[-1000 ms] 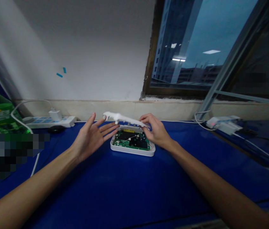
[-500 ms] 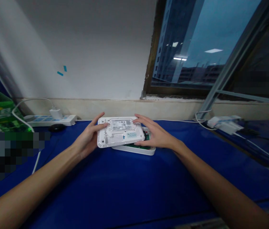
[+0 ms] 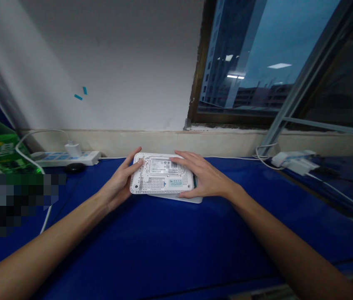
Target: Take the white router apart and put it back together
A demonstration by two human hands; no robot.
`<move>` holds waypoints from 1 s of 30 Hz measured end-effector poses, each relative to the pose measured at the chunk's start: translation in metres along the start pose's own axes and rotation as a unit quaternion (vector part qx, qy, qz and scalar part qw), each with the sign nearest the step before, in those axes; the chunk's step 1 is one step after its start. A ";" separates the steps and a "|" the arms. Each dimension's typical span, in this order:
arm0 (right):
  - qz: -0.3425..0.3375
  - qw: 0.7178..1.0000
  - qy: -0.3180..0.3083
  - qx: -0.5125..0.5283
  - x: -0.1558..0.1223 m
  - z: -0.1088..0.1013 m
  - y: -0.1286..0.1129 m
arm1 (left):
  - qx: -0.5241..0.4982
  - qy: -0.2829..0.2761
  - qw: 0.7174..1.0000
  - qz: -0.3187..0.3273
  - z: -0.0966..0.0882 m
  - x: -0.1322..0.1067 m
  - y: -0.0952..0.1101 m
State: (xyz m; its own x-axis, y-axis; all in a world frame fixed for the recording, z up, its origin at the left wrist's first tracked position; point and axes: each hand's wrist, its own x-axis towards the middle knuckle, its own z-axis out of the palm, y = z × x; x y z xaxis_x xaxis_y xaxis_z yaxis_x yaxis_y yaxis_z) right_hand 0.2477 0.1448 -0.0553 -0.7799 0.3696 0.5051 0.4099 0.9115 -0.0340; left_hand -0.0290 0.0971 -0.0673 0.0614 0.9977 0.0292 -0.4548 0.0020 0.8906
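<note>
The left hand (image 3: 120, 180) and right hand (image 3: 203, 175) grip a white vented router cover (image 3: 160, 182) at both sides, fingers spread. It sits on the white router base (image 3: 179, 198), near the far edge of the blue desk (image 3: 176, 250).

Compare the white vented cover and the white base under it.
The vented cover is dotted with small holes and carries printed labels, while the base shows only a smooth white rim. The cover lies on top, held by the left hand and right hand, while the base rests on the blue tabletop. The cover sits offset, overhanging the base on the left, while the base juts out at the front right. Both are white with rounded corners.
</note>
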 end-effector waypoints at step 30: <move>0.233 0.886 0.050 0.397 -0.011 0.018 0.035 | 0.651 -0.231 0.680 0.247 -0.023 -0.003 -0.008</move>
State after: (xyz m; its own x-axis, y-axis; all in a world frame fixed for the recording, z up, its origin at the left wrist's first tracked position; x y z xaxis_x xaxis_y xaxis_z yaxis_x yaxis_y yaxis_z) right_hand 0.2622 0.1755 -0.0772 -0.5511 0.7580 0.3488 0.1836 0.5179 -0.8355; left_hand -0.0459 0.0960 -0.0844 0.5957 0.7264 0.3428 0.6319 -0.6873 0.3581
